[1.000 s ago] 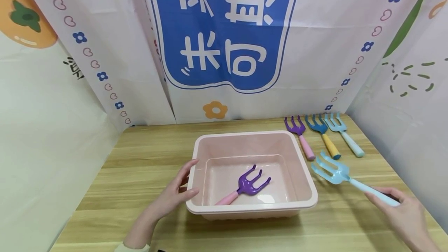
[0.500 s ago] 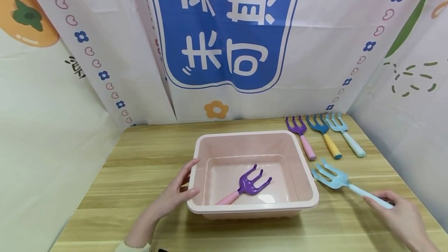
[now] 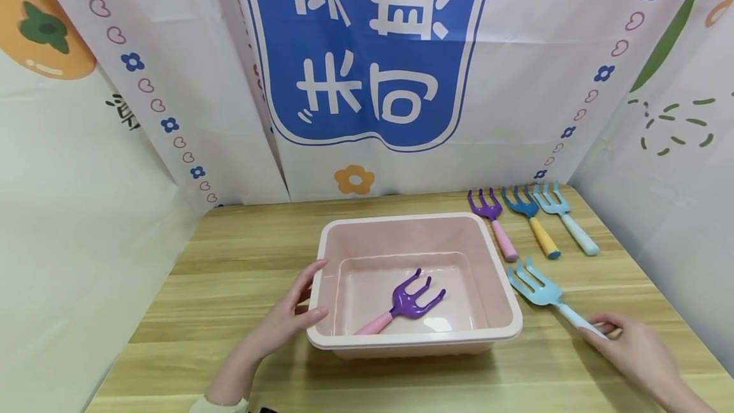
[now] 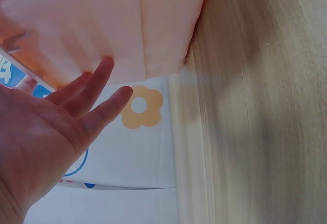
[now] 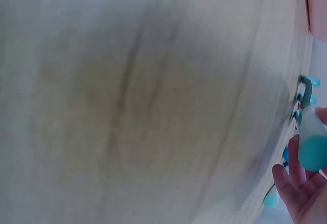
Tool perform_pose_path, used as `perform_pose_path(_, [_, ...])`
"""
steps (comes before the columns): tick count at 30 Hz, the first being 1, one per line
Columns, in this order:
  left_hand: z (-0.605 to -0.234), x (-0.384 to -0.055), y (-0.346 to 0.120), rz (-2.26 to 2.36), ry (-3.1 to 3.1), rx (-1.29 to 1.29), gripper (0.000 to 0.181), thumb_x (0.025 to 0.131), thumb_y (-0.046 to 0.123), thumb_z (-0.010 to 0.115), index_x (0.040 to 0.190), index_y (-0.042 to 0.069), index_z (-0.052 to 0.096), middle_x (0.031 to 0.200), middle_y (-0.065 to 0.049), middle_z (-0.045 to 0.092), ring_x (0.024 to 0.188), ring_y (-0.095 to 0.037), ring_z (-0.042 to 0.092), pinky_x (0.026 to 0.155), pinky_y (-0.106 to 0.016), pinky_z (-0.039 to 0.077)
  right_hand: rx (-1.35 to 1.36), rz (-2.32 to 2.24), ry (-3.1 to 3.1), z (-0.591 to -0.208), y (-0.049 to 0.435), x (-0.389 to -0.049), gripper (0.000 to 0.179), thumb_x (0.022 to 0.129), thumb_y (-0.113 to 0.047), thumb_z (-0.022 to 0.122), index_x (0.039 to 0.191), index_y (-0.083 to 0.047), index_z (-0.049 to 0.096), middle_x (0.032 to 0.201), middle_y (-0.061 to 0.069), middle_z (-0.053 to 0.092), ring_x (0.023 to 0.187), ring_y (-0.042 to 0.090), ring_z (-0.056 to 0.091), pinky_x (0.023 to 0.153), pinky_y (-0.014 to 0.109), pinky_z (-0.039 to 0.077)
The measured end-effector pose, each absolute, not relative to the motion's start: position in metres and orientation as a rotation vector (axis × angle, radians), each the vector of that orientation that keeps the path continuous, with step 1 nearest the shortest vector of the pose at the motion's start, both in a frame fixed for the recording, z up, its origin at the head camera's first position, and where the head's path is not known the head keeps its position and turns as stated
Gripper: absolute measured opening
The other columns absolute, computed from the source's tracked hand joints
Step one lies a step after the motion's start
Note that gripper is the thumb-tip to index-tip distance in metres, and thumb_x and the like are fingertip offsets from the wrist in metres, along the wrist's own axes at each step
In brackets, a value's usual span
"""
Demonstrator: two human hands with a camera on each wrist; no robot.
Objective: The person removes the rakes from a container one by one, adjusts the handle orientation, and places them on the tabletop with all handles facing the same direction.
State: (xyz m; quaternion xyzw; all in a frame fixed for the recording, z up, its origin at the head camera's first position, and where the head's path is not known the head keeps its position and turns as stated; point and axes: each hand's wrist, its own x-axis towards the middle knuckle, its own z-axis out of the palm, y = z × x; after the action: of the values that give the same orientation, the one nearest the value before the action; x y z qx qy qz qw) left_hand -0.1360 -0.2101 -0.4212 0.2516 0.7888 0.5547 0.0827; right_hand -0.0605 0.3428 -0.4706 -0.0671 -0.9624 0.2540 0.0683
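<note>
A pale pink plastic basin (image 3: 413,340) stands on the wooden table with a purple garden hand fork (image 3: 407,303) with a pink handle lying inside. At its left side my left hand (image 3: 287,314) touches the rim with thumb and forefinger spread. In the left wrist view the other fingers (image 4: 97,89) extend loosely along the outer wall. My right hand (image 3: 633,343) holds a light blue garden hand fork (image 3: 541,289) by the end of its pale handle (image 5: 311,137). Its tines point toward the back left, right beside the basin's right wall, low over the table.
Three more hand forks lie in a row at the back right: a purple one (image 3: 496,225) with a pink handle, a dark blue one (image 3: 530,222) with a yellow handle, and a light blue one (image 3: 568,218). A printed cloth (image 3: 246,177) hangs behind the table (image 3: 229,260).
My right hand has moved left with the light blue hand fork, which is now lower and turned more steeply beside the basin. My left hand and the basin have stayed put.
</note>
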Motion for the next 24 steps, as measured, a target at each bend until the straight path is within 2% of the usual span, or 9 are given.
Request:
perform_pose_path(6, [-0.422, -0.136, -0.21, 1.658, 2.355, 0.747, 0.072, 0.092, 0.011, 0.063, 0.153, 0.018, 0.025, 0.144, -0.028, 0.035, 0.124, -0.044, 0.044, 0.091, -0.035, 0.047, -0.15, 0.767, -2.932, -0.477, 0.337, -0.061, 0.026, 0.085, -0.038, 0.075, 0.098, -0.016, 0.071, 0.076, -0.007, 0.061, 0.06, 0.002, 0.048, 0.051, 0.027, 0.034])
perform_pose_path(13, [-0.422, -0.136, -0.211, 1.654, 2.368, 0.749, 0.072, 0.092, 0.01, 0.063, 0.153, 0.018, 0.025, 0.143, -0.027, 0.036, 0.123, -0.043, 0.045, 0.091, -0.036, 0.047, -0.099, 0.749, -3.01, -0.478, 0.328, -0.066, 0.034, 0.084, -0.041, 0.075, 0.104, -0.014, 0.068, 0.077, -0.006, 0.06, 0.063, 0.009, 0.048, 0.053, 0.028, 0.035])
perform_pose_path(24, [-0.424, -0.137, -0.211, 1.657, 2.359, 0.754, 0.071, 0.092, 0.009, 0.063, 0.153, 0.017, 0.025, 0.143, -0.026, 0.037, 0.124, -0.044, 0.045, 0.091, -0.035, 0.047, -0.058, 0.779, -2.993, -0.481, 0.304, -0.071, 0.039, 0.079, -0.038, 0.079, 0.102, -0.01, 0.065, 0.068, -0.008, 0.054, 0.056, 0.006, 0.044, 0.052, 0.026, 0.033])
